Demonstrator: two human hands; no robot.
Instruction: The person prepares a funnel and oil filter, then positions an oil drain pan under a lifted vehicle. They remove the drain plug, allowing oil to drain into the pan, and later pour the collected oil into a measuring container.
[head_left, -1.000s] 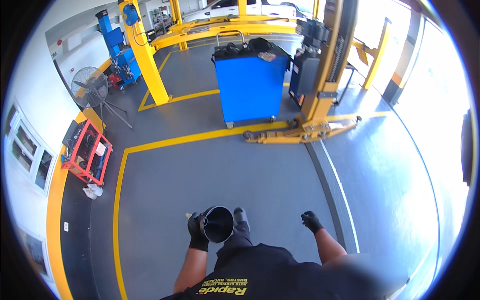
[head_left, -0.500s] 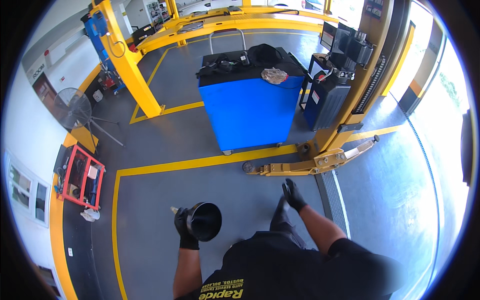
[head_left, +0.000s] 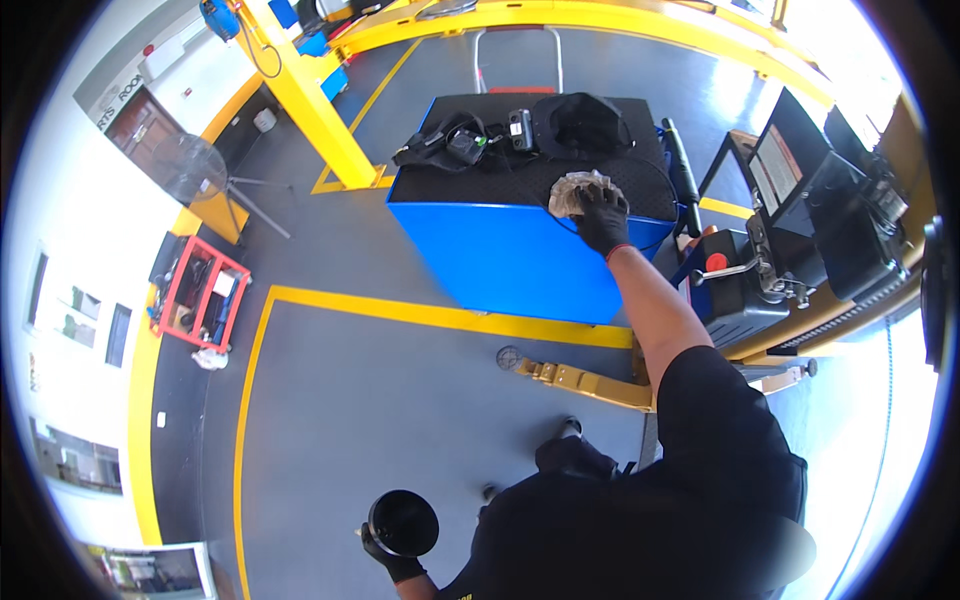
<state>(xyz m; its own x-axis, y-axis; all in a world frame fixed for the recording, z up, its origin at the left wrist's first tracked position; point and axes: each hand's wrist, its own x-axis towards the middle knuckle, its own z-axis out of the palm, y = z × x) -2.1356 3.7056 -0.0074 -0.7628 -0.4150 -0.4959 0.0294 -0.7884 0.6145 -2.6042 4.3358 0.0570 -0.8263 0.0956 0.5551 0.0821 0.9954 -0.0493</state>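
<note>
Down at the lower left, my left hand in a black glove grips a black funnel, its wide round mouth facing up. A pale tip pokes out beside the fingers. My right arm reaches forward to the top of a blue cabinet. There my gloved right hand has its fingers curled onto a crumpled greyish-brown rag near the front edge. The rag still rests on the black top, partly covered by the hand.
A black cap and a strapped device lie behind the rag. A brown lift arm sits low ahead of my feet, with black equipment at the right. A red tool cart and a fan stand left.
I have come closer to the blue cabinet. My right hand has gone forward from beside my leg onto the rag. The funnel stays in my left hand, now lower in view.
</note>
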